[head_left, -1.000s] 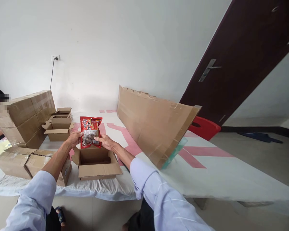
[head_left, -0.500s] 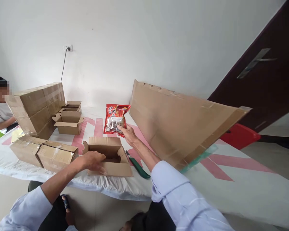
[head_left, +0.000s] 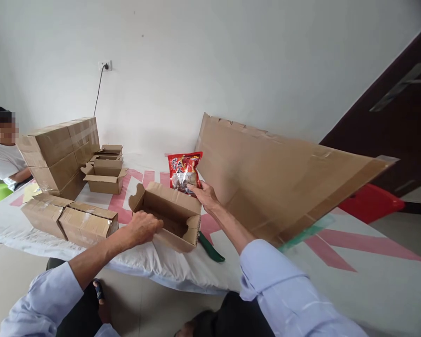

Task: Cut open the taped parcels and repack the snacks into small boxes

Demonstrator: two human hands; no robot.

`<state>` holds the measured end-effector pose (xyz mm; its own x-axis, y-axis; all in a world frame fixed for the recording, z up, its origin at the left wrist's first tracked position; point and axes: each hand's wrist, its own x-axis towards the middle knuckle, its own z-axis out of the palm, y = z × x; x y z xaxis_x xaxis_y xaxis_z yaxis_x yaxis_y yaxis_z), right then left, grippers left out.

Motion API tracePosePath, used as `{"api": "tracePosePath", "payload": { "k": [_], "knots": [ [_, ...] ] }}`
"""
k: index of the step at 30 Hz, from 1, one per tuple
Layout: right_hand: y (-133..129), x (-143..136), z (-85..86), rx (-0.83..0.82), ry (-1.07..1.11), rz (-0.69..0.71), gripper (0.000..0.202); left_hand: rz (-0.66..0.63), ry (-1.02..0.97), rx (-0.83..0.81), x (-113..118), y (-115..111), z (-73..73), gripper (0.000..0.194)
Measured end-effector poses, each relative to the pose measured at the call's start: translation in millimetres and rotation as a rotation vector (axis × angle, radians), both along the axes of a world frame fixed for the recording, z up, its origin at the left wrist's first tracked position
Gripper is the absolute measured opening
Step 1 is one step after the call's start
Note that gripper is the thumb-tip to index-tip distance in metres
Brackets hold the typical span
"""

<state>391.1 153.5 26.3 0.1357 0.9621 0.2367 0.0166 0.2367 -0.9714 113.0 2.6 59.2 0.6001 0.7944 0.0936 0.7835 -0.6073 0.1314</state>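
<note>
My right hand (head_left: 205,194) pinches the lower right corner of a red snack packet (head_left: 185,171), held upright above and behind an open cardboard box (head_left: 177,238). With its fingers closed over the near left rim, my left hand (head_left: 146,228) grips that box, which sits tilted near the table's front edge. The inside of the box shows bare brown card, though part of its floor is hidden. Just right of the box lies a green-handled knife (head_left: 212,248); its blade is hidden behind the box.
Two taped boxes (head_left: 87,224) lie on the left, with a stack of closed cartons (head_left: 56,154) behind. Smaller open boxes (head_left: 105,178) stand beside the stack. A large cardboard sheet (head_left: 284,178) leans at the right, near a red stool (head_left: 372,203). A person (head_left: 5,154) sits far left.
My left hand has closed on the box's near rim, and the box has turned and tilted. The packet is still in my right hand. The whole view has shifted slightly.
</note>
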Motion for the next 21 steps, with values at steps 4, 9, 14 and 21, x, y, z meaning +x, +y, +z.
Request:
{"api": "tracePosePath", "payload": {
  "k": [4,9,14,21],
  "knots": [
    [5.4,8.6,0.7,-0.015,0.025,0.036,0.058,-0.073,-0.012,0.121,-20.5,5.3,32.2,0.026],
    [6.6,-9.2,7.4,-0.063,-0.078,0.17,0.048,0.007,-0.071,0.193,-77.6,18.3,70.7,0.024],
    [13.1,-76.4,8.6,-0.006,-0.185,0.532,0.043,0.151,-0.053,0.249,-156.2,29.7,88.2,0.016],
    [40.0,-182.2,-3.6,0.051,-0.534,0.634,0.013,0.241,0.007,0.214,-235.8,31.8,93.6,0.014]
  ]
}}
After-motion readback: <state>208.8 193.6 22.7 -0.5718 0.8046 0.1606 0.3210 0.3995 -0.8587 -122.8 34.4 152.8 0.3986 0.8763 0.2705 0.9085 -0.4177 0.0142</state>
